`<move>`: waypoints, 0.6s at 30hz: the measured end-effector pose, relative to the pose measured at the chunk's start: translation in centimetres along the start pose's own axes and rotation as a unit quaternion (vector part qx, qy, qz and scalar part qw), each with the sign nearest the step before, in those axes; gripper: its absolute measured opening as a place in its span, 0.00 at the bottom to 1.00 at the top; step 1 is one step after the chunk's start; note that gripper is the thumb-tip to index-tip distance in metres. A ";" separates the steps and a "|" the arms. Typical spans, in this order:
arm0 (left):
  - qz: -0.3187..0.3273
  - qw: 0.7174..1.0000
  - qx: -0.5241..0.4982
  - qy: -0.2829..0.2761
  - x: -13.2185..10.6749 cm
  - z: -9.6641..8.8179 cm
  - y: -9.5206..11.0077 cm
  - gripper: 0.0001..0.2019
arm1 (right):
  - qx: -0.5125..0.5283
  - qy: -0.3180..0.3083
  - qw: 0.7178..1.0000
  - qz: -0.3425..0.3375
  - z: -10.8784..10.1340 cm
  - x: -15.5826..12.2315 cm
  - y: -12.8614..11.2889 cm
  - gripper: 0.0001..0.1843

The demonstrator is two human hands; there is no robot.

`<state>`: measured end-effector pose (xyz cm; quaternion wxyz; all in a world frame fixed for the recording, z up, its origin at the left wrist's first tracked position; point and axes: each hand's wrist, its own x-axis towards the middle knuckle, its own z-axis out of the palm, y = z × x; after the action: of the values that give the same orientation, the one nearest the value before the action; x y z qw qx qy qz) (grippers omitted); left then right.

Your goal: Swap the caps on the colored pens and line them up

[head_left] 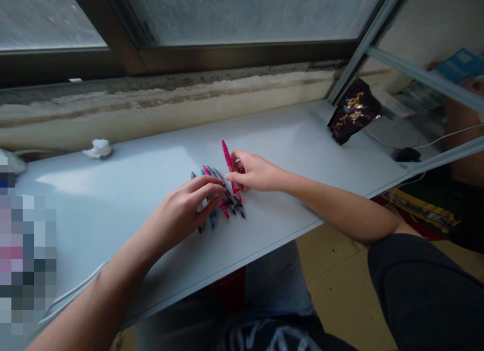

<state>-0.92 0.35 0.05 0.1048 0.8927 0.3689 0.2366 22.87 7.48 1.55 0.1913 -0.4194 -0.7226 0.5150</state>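
Note:
Between the thumb and fingers of my right hand (255, 172) is a pink pen (227, 153), tilted with its far end raised toward the window. My left hand (189, 199) rests over a row of several pens (224, 208) lying side by side on the white table (147, 174). Black, blue and pink ones show around its fingers, which are curved and spread across the pens. Part of the row is hidden under that hand. The lower end of the pink pen comes close to the right edge of the row; whether it touches there I cannot tell.
A crumpled white tissue (99, 148) lies at the back left. At the far right a dark snack bag (354, 111) leans by a metal frame (423, 71). Beyond the frame, part of another person (463, 134) is visible. A white cable (75, 290) runs near my left forearm.

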 end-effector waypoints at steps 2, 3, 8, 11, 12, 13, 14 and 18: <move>0.001 1.000 -0.001 0.013 0.1 0.1 -0.1 0.11 | 0.036 -0.016 0.999 0.001 0.2 -0.1 0.0 0.14; 0.000 1.000 0.000 0.017 0.1 0.2 -0.2 0.10 | 0.062 -0.029 0.998 0.005 0.3 0.0 0.0 0.14; 0.003 1.000 -0.005 -0.002 0.2 0.2 -0.3 0.11 | 0.138 -0.064 0.988 0.031 0.7 0.1 0.0 0.12; 0.020 1.000 0.011 -0.011 0.2 0.1 -0.4 0.11 | 0.097 -0.045 0.994 0.022 0.3 0.1 -0.3 0.11; 0.026 0.999 0.021 -0.015 0.2 0.1 -0.4 0.11 | 0.080 -0.040 0.996 0.015 0.1 0.1 -0.4 0.11; 0.031 0.999 0.031 -0.020 0.2 0.1 -0.4 0.11 | 0.067 -0.036 0.997 0.008 0.0 0.1 -0.5 0.12; 0.035 0.998 0.039 -0.026 0.2 0.1 -0.4 0.12 | 0.057 -0.034 0.998 0.004 -0.2 0.1 -0.6 0.12; 0.030 0.997 0.063 -0.035 0.2 0.1 -0.3 0.13 | 0.018 -0.034 0.999 -0.002 -0.6 0.0 -0.6 0.14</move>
<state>-0.95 0.72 -0.10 0.0540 0.9159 0.3523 0.1844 23.04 7.72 2.36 0.1755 -0.3964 -0.7203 0.5415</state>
